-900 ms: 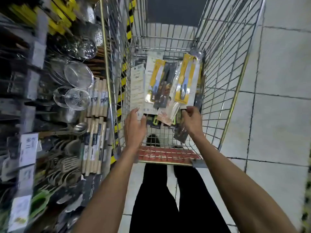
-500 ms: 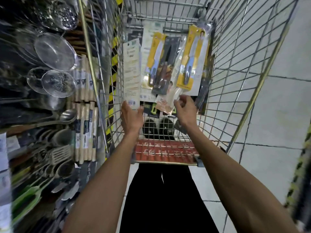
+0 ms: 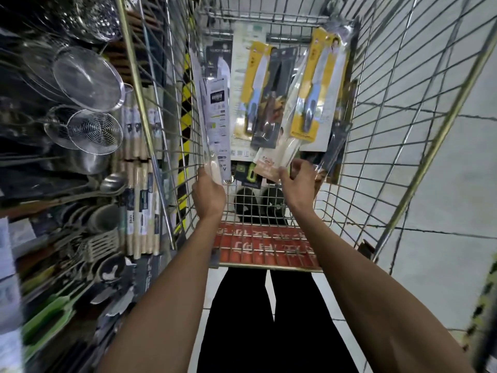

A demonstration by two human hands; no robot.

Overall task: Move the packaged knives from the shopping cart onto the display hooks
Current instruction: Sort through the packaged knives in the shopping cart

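Several packaged knives lie in the wire shopping cart (image 3: 382, 135). My left hand (image 3: 208, 193) grips the near end of a long white and clear knife package (image 3: 215, 111), tilted up along the cart's left side. My right hand (image 3: 298, 181) holds the lower edge of a clear-wrapped package (image 3: 279, 154) with its fingers curled; a yellow-card knife with a blue handle (image 3: 320, 84) rises above it. Another yellow-card knife (image 3: 252, 90) and a dark-card knife (image 3: 274, 98) lie between the two hands. No display hooks can be made out clearly.
Left of the cart hang metal strainers (image 3: 88, 82), skimmers (image 3: 94, 130), ladles (image 3: 110, 184), rolling pins (image 3: 139, 205) and spatulas on a shelf display. The cart's red handle panel (image 3: 266, 243) is near my legs. Tiled floor (image 3: 443, 211) lies to the right.
The left package has turned from flat to tilted on edge in my left hand. My right hand has closed on the clear package. The view has moved closer over the cart.
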